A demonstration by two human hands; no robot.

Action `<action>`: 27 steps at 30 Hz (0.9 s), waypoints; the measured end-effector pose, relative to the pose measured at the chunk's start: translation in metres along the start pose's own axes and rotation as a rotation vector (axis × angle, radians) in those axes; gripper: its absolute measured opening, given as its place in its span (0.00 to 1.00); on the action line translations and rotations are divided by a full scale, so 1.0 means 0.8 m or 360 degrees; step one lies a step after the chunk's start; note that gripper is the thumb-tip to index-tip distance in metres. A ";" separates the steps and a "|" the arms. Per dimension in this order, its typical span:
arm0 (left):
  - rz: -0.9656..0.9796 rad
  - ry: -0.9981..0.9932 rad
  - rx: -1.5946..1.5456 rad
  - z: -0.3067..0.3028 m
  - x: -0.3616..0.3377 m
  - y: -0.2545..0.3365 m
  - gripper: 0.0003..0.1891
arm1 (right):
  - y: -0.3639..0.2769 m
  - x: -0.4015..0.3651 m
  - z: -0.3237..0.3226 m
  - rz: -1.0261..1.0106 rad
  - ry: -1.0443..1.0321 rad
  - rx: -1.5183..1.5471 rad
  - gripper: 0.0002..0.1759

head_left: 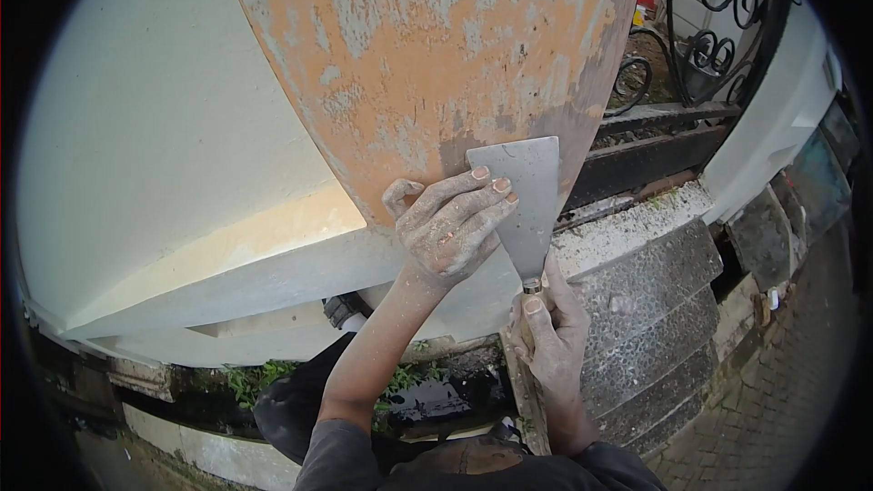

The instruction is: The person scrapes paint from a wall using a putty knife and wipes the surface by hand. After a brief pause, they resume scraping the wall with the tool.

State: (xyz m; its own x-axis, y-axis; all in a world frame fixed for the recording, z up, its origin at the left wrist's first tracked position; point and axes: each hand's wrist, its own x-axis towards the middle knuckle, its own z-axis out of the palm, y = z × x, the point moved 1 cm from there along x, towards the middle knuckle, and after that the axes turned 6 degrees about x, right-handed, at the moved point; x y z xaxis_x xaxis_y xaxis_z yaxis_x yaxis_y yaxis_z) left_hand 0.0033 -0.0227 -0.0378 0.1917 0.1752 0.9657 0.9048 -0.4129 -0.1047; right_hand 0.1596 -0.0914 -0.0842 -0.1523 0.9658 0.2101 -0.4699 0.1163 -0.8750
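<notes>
Wrapped round the handle of a wide metal scraper point(523, 195) is my right hand point(553, 332), with the thumb on top near the ferrule. The blade points up and lies against the lower part of an orange wall point(409, 55) with patchy grey, worn paint. My left hand point(455, 223), dusty with pale powder, has its fingers apart, and several fingertips rest on the left side of the blade. The thumb is raised near the wall surface.
A white wall with a ledge point(209, 264) stands at the left. Black iron scrollwork point(718, 45) is at the upper right. Below are concrete slabs point(646, 336), a ditch point(446, 400) with green plants point(259, 382), and brick paving point(782, 373).
</notes>
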 end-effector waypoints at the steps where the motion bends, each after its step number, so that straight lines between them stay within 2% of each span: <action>1: -0.0011 -0.0028 0.0005 -0.001 -0.003 0.000 0.12 | 0.000 0.003 0.002 0.0007 0.0005 0.0009 0.28; 4: 0.0107 0.0069 0.0082 -0.001 0.019 -0.013 0.12 | -0.001 0.011 0.007 0.0006 0.0017 0.0014 0.28; 6: 0.0070 0.0006 0.0056 -0.005 0.019 -0.010 0.12 | -0.001 0.013 0.008 -0.0055 0.0000 -0.0024 0.29; 8: 0.0019 0.0002 -0.0017 -0.003 0.002 -0.007 0.13 | 0.003 0.001 0.004 0.0023 0.0022 0.0033 0.29; 12: 0.0108 0.0021 0.0047 -0.006 0.025 -0.015 0.12 | -0.005 0.016 0.018 0.0012 0.0087 0.0052 0.29; 15: 0.0102 0.0001 0.0026 -0.009 0.018 -0.012 0.12 | 0.000 0.010 0.007 -0.0052 -0.0058 -0.0030 0.28; 18: 0.0069 -0.0022 0.0033 -0.011 0.011 -0.009 0.12 | 0.001 0.007 0.006 0.0016 -0.0031 0.0028 0.28; 21: 0.0118 0.0059 0.0056 -0.012 0.039 -0.017 0.12 | -0.009 0.020 0.020 -0.0067 0.0008 0.0007 0.28; 24: 0.0061 -0.0045 0.0005 -0.011 0.005 -0.008 0.13 | -0.007 -0.002 0.011 0.0053 0.0032 -0.0016 0.28; 27: 0.0069 -0.0062 0.0038 -0.013 0.003 -0.011 0.13 | 0.011 0.002 0.010 -0.0015 0.0006 0.0019 0.29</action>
State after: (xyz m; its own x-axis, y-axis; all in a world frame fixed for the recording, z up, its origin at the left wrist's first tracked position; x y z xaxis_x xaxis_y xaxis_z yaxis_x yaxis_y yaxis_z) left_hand -0.0081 -0.0280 -0.0323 0.2453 0.1923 0.9502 0.9039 -0.3996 -0.1525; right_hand 0.1482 -0.0905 -0.0876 -0.1447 0.9655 0.2164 -0.4818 0.1223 -0.8677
